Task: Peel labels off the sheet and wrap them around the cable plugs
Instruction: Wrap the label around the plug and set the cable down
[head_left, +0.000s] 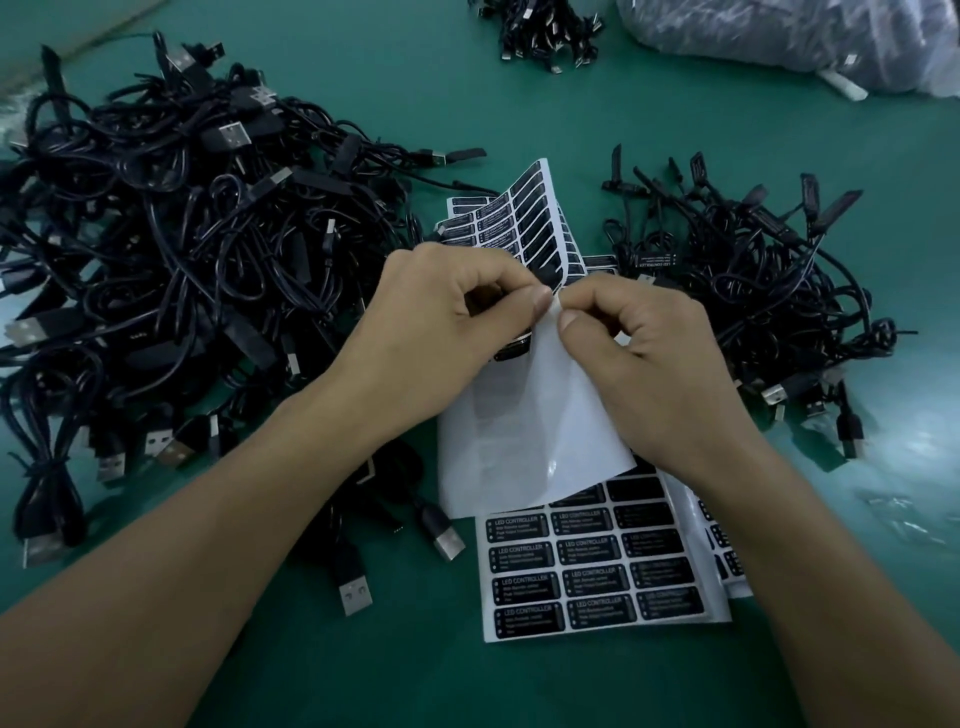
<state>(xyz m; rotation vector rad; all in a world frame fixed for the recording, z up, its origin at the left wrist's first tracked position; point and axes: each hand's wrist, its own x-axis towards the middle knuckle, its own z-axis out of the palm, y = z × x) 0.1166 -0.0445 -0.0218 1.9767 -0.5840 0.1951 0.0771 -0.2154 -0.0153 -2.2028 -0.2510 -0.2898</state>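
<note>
Both hands meet above the middle of the table. My left hand (441, 322) pinches the bent label sheet (530, 415) at its fold, and my right hand (644, 353) pinches the same edge just beside it. The sheet's white back faces me; its far half (524, 218) curls up and shows rows of black labels. A black plug (511, 353) peeks out under my left hand. More label sheets (597, 566) printed "LED CONTROLLER" lie flat beneath.
A big tangle of black USB cables (171, 249) fills the left side of the green table (519, 114). A smaller cable pile (753, 280) lies on the right. A further bundle (545, 31) and a plastic bag (805, 41) sit at the far edge.
</note>
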